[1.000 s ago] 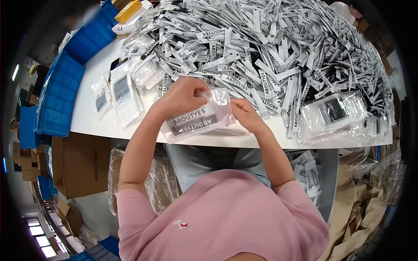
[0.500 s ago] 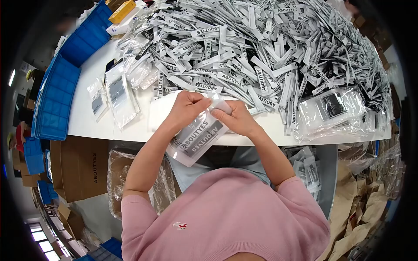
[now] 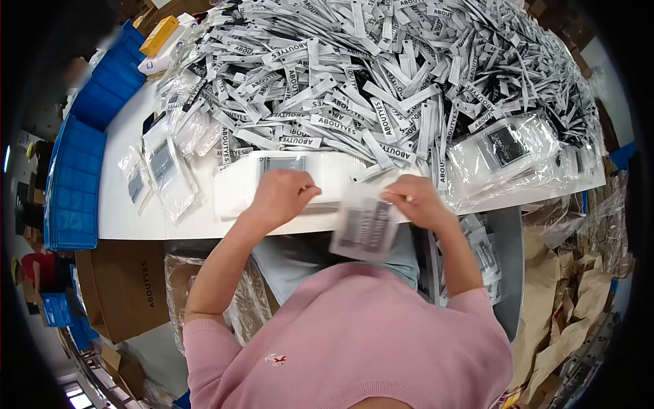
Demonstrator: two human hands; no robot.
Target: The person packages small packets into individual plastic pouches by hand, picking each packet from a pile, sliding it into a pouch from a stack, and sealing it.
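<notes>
A flat printed plastic pouch [image 3: 366,228], smeared by motion, hangs over the table's front edge above my lap. My right hand [image 3: 419,200] pinches its upper right corner. Apart from the pouch, my left hand [image 3: 283,196] has its thumb and fingers pressed together; whatever may be between them is too small to make out. Just behind the left hand, a stack of flat white pouches [image 3: 327,169] lies on the white table [image 3: 136,211], its top one partly covered by that hand.
A large heap of narrow ABOUTYES packets [image 3: 340,88] covers the back. Clear bags with dark labels [image 3: 504,150] lie at right, more bags [image 3: 167,170] at left. Blue bins [image 3: 71,184] line the left edge. Below are a cardboard box [image 3: 126,290] and a grey bin [image 3: 507,273] holding pouches.
Both hands were together on the pouch; now they are apart. The left hand has let go of it, and the right hand has moved right, still holding it. The view has shifted slightly.
</notes>
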